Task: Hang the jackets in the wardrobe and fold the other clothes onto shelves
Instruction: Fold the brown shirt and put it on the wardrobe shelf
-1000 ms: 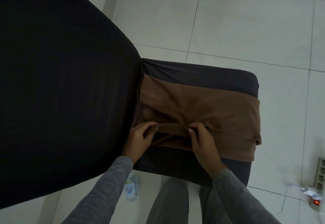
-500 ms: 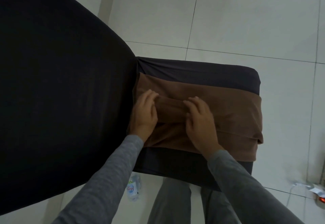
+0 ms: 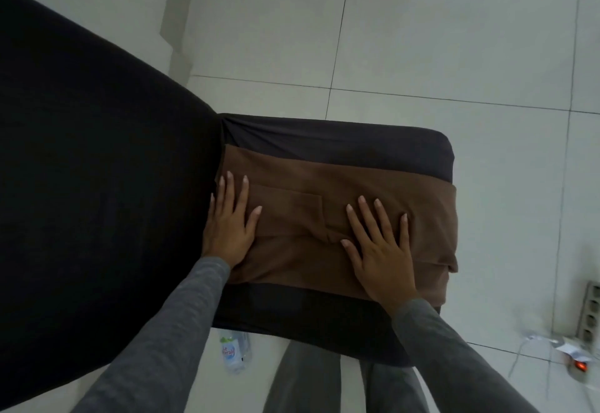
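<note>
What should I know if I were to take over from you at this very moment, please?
Left hand: open, flat on the left end of the brown garment.
Right hand: open, flat on its right half.
The garment lies folded in a band across the dark-covered seat.
Done: the folds are made, though the fabric bunches a little between the hands.
Left: smooth it, perhaps fold once more, and put it on a shelf. No wardrobe or shelf is in view.

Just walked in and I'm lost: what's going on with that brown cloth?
A person in grey sleeves is folding a brown garment on a black-covered seat. The left hand and the right hand lie flat on it, fingers straight, pressing the fold down with no grip. A water bottle lies on the floor by the seat.
</note>
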Tool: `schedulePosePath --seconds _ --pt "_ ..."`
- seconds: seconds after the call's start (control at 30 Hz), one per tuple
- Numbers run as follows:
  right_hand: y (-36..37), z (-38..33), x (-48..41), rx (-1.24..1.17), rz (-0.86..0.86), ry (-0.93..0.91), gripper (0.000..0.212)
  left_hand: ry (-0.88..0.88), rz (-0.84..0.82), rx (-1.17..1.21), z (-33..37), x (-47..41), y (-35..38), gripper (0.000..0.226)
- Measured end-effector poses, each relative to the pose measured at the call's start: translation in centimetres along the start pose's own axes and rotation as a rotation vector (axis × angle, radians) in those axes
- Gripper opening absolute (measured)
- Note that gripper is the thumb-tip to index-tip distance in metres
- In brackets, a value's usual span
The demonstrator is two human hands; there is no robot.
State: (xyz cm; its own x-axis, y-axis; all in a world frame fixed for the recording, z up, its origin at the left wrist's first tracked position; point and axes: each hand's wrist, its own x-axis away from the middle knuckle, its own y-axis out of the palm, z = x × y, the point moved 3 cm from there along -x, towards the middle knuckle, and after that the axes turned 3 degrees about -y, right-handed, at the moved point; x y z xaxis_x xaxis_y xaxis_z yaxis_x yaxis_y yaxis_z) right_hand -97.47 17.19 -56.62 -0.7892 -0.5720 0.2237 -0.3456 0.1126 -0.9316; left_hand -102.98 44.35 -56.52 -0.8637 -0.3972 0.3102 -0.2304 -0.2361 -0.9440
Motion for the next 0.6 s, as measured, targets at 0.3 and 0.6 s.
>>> schedulePosePath --seconds 0.3,0.6 --pt "-3.0 0.1 -0.2 -0.377 0.182 0.013 0.037 -0.252 0.308 0.399 2.4 4.5 -2.2 0.039" --pt "-2.0 -5.1 -4.4 -0.198 0.024 -0.203 0.047 -0.004 0.13 0.154 1.7 3.6 -1.1 0.055"
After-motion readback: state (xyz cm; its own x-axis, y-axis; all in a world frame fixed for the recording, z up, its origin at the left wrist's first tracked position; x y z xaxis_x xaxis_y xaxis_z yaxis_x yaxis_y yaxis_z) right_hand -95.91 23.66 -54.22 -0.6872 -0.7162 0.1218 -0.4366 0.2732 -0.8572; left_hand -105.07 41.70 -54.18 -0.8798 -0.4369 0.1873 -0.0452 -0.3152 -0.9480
